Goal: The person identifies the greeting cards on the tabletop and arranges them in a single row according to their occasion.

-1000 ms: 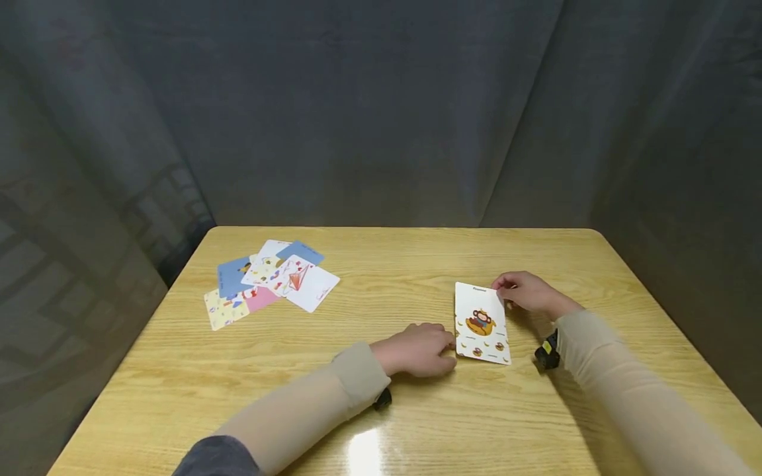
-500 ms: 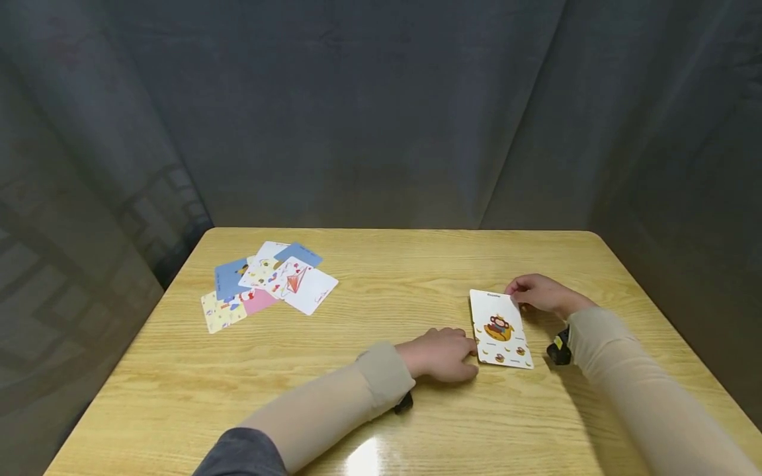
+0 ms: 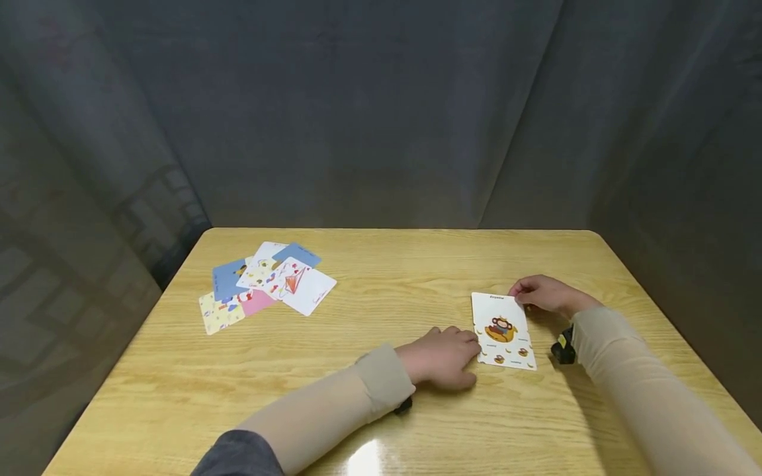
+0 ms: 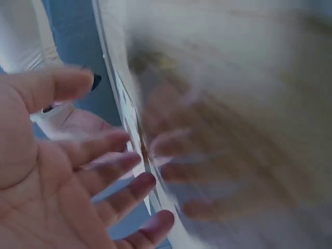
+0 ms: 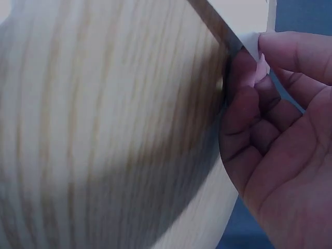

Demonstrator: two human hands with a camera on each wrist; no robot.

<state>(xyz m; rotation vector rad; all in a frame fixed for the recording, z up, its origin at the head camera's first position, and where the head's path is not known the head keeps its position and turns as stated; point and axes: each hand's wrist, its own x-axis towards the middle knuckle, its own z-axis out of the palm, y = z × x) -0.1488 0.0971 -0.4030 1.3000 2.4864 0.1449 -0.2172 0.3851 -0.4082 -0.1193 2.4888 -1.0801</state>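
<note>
- which step r u on?
- i'd call it steadying the monkey card (image 3: pixel 501 329), pic side up on the r part of the bench (image 3: pixel 381 277), btwn my hands
- hands doing what?
- my right hand (image 3: pixel 548 295) pinches its far r corner, thumb on top; my left hand (image 3: pixel 442 357) is loose, fingers apart at its l edge, can't tell if they actually touch
- next move?
- imo it calls for a light, even pinch on that corner, w/ my l fingertips against the edge so the thing doesn't swivel
- n how many of ea?
- 1 monkey card, tho can't tell if another's under it. the pile (image 3: pixel 270 285) back l looks like 5: 2 blue cards (image 3: pixel 226 283), 1 yellow-n-pink card (image 3: pixel 219 315), 1 white-n-yellow card (image 3: pixel 257 270), 1 red-drawing card (image 3: pixel 312 292) on top. they overlap, so more cd be hidden. plus 2 black wrist gadgets (image 3: pixel 562 349), 1 per arm
</note>
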